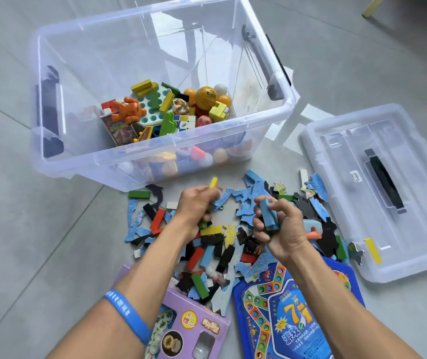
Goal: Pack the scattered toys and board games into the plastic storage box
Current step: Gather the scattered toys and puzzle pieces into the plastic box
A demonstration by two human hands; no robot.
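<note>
Gathering step: left hand (197,203) grips a yellow block (213,182), right hand (278,224) grips a blue block (268,216), fingers curled, just below the storage box (155,161). Next, I judge, lift both over its rim.

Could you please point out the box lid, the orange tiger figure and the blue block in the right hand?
box lid (342,161): head view, on a bare clear panel left of its black handle.
orange tiger figure (128,110): head view, on its body, inside the box.
blue block (268,215): head view, on its exposed long face.

The storage box (155,156) is made of clear, glossy plastic (as is its lid (378,193) beside it); the floor tiles (26,229) are smooth, faintly sheened.
</note>
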